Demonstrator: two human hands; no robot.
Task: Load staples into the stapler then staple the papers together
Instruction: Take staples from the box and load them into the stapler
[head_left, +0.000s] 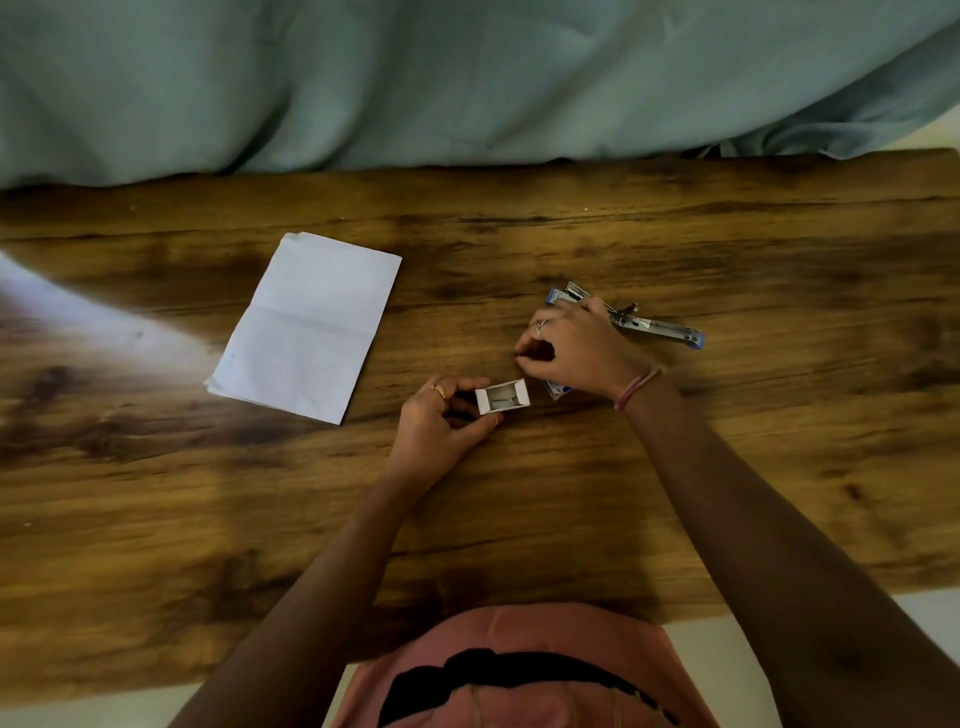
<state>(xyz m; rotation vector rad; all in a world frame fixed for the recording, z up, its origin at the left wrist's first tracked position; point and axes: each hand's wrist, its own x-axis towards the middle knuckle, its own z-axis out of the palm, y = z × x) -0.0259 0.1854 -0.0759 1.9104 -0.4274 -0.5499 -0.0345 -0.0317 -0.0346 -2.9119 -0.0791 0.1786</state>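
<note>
So the left hand (447, 415) grips a small white staple box (503, 397), thumb and fingers curled round its left end, the open tray facing up with something metallic inside. It sits roughly mid-tabletop, a bit toward the right. The right hand (576, 348) is just beyond it, fingertips pinched together on something tiny, probably a strip of staples, but honestly it's too small to tell for sure. There's a ring on each hand and a pink thread band (636, 388) on the right wrist.

The stapler (631, 318) lies swung open flat, blue ends and metal rails showing, just behind the right hand toward the far right of the wooden table (727, 493). A blue-and-white bit of packaging (557, 389) pokes out from under the right hand, next to the box.

The papers (306, 327) sit in a loose stack toward the far left, well apart from both hands. A pale green cloth (467, 78) hangs along the far edge.
</note>
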